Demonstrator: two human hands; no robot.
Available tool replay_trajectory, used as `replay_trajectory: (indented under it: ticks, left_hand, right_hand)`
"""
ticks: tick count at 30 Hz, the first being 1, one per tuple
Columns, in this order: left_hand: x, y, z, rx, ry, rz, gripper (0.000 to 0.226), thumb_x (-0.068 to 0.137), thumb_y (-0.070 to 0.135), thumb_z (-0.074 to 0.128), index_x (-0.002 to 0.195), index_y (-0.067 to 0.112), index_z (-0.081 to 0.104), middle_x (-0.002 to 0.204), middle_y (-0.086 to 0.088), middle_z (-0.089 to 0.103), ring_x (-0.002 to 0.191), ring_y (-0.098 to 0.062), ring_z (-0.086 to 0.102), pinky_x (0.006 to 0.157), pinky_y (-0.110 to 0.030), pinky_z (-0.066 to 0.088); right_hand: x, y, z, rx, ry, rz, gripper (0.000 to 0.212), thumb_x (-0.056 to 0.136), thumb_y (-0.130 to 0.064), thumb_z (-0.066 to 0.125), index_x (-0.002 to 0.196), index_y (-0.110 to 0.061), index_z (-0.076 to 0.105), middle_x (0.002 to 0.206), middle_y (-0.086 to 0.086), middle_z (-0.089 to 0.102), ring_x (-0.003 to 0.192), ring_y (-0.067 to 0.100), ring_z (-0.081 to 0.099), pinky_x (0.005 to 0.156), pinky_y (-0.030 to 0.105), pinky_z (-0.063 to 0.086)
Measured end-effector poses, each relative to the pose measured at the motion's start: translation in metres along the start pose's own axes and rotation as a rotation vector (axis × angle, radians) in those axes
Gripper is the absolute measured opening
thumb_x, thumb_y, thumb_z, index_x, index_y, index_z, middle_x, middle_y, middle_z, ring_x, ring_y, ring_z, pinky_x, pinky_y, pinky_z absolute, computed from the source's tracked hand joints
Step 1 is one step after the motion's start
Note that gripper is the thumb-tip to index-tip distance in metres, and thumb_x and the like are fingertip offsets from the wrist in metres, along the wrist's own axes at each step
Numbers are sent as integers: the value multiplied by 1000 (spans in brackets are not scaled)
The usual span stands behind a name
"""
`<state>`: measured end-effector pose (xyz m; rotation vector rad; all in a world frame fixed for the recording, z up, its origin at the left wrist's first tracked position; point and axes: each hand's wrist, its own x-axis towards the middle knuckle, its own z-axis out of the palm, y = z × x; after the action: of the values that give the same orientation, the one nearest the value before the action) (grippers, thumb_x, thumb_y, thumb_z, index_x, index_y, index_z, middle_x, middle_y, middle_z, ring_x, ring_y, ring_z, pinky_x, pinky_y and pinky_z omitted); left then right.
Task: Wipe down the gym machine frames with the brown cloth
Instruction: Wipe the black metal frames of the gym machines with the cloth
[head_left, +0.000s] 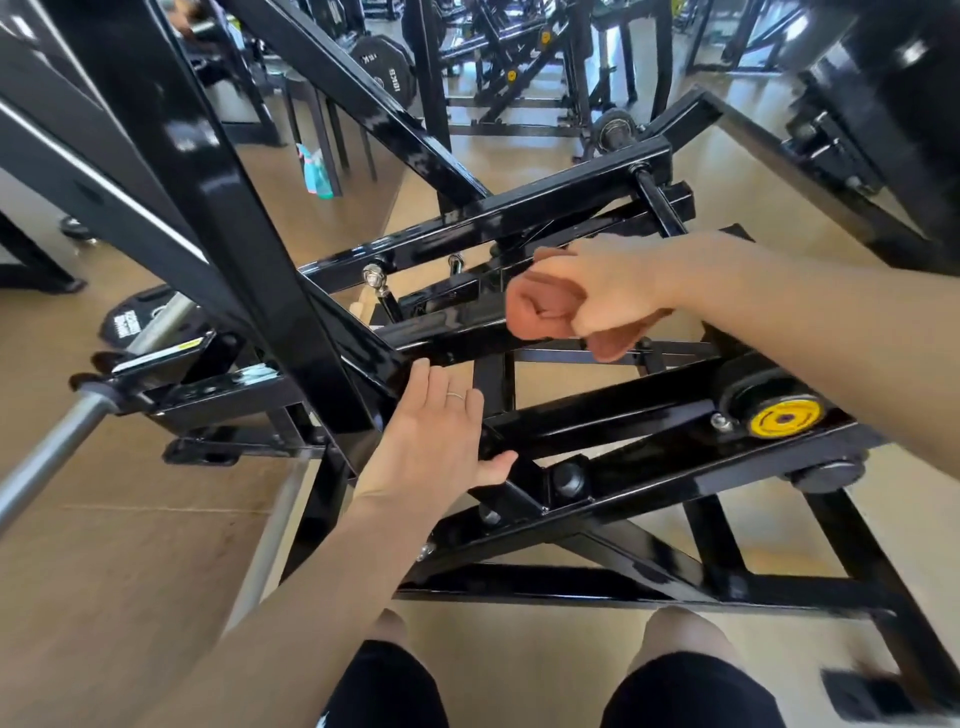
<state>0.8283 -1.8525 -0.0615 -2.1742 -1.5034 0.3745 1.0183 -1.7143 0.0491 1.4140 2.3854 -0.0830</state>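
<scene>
— Where's the brown cloth (540, 310) just now?

— Bunched up in the right hand (605, 291). The fingers are curled tight round it, a firm grip, and it's pressed on a black crossbar (447, 332) in the middle of the machine frame (597, 410). A fold of the cloth hangs below the fist, over the thin rod behind the bar.

— And the other hand?

— The left hand (434, 441) lies flat, fingers straight and together, against the frame where the big slanted beam (218, 208) meets the lower bars. It holds nothing. There's a thin ring (455, 396) on one finger.

— What's around that spot?

— Just right of the left hand, a black roller with a yellow cap (785, 418) sits on the lower rail, near the right forearm. Left of the beam, a steel bar (57, 447) runs out toward me, and a black weight plate (130, 319) lies near the floor behind it.

— Any bottles or tubs about?

— One: a teal and pink spray bottle (314, 174) standing on the tan floor (93, 571) farther back, beside the legs of another machine. I can't tell what's in it or how full it is.

— Anything else?

— The person's knees and dark shorts (389, 691) at the near edge, and at the back of the room more black machines, one carrying a plate marked 10KG (387, 65).
</scene>
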Motion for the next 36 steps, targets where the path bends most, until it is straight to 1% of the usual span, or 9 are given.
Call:
replay_trajectory:
  ticks: [3, 6, 9, 12, 17, 21, 27, 32, 36]
  left_hand:
    - [0, 0, 1, 4, -6, 8, 91, 90, 70, -2, 107, 3, 56, 107, -18, 63, 111, -38, 54, 118, -53, 23]
    - [0, 0, 2, 6, -12, 16, 92, 90, 69, -5, 105, 3, 57, 105, -17, 65, 109, -38, 55, 118, -53, 24]
    - [0, 0, 2, 1, -1, 20, 91, 90, 68, -6, 103, 4, 57, 103, -17, 65, 106, -38, 56, 117, -54, 23]
    - [2, 0, 5, 1, 0, 20, 91, 91, 67, -8, 103, 4, 57, 103, -17, 64, 106, -39, 56, 117, -54, 23]
    - [3, 2, 6, 6, -10, 12, 93, 91, 67, -9, 106, 5, 58, 104, -16, 66, 109, -38, 56, 116, -54, 19]
    - [1, 2, 6, 8, -15, -7, 93, 92, 69, -3, 106, 5, 63, 111, -18, 68, 114, -39, 58, 116, -51, 30]
    - [-1, 1, -2, 36, -19, -12, 93, 94, 69, 3, 109, 2, 65, 116, -19, 67, 118, -40, 56, 116, -50, 30]
    - [-3, 2, -7, 56, -17, -23, 87, 94, 71, 8, 105, 2, 61, 111, -17, 65, 110, -37, 57, 116, -50, 30]
    - [-2, 3, -6, 39, 10, -10, 85, 92, 71, 7, 107, 5, 58, 114, -14, 61, 112, -36, 53, 118, -50, 24]
  right_hand:
    - [3, 0, 1, -53, -51, 33, 105, 80, -73, 68, 159, -45, 4, 149, 6, 32, 137, 36, 35, 103, 50, 43]
    - [14, -9, -3, 69, -124, 13, 105, 73, -93, 49, 157, -55, -2, 159, 5, 23, 144, 39, 29, 110, 53, 40]
    - [21, -7, -3, 2, -59, -87, 84, 89, -81, 42, 159, -51, 8, 146, 10, 39, 125, 35, 50, 91, 39, 47]
    - [29, -8, 12, -207, 105, -189, 77, 95, -70, 47, 160, -44, 16, 136, 12, 48, 112, 32, 58, 74, 32, 42]
    - [54, -39, 24, -280, 196, -282, 80, 92, -67, 57, 157, -37, 21, 140, 14, 46, 120, 34, 55, 85, 41, 51]
    - [81, -80, 26, -254, 222, -348, 79, 92, -64, 60, 157, -35, 25, 142, 14, 50, 125, 35, 54, 93, 43, 50]
    - [106, -116, 37, -233, 311, -395, 66, 97, -43, 62, 154, -34, 30, 128, 14, 58, 113, 33, 62, 85, 38, 49]
    - [67, -48, 27, -114, 212, -275, 83, 86, -68, 65, 154, -45, 25, 124, 4, 57, 97, 23, 57, 71, 34, 44]
    - [17, 12, 12, -59, 91, -133, 94, 84, -66, 68, 159, -43, 16, 127, 5, 51, 101, 25, 53, 76, 32, 45]
